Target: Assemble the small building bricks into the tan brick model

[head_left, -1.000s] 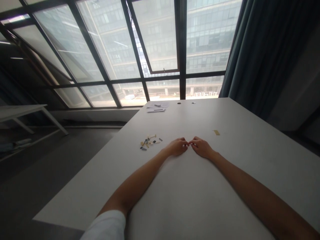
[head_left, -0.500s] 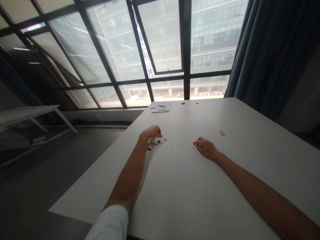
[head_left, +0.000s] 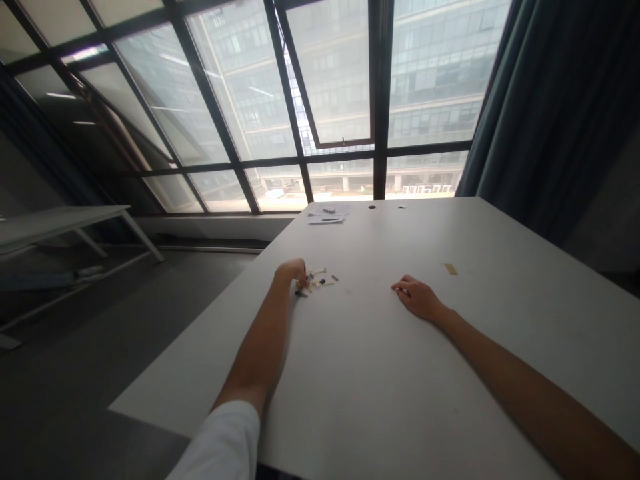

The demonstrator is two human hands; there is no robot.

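A loose pile of small beige, black and grey pieces (head_left: pixel 320 281), perhaps toy bricks, lies on the white table (head_left: pixel 360 373). My left hand (head_left: pixel 293 270) reaches down at the pile's left side, its fingers closed and pointing into the pieces. Whatever it grips there is too small and hidden to name. To the right, my right hand (head_left: pixel 416 296) rests on the tabletop with thumb and fingertips pressed together; what they hold, if anything, does not show. A flat tan rectangular piece (head_left: pixel 451 269) lies beyond this hand.
Sheets of paper (head_left: pixel 327 215) with small items on them lie at the table's far left corner. A dark round spot (head_left: pixel 372 207) and a small object (head_left: pixel 401 207) are near the far edge. Windows and a dark blue curtain (head_left: pixel 530 120) stand behind.
My left hand has moved left and down from above the pile, uncovering more of its pieces. My right hand stays at nearly the same place. The whole view has shifted slightly.
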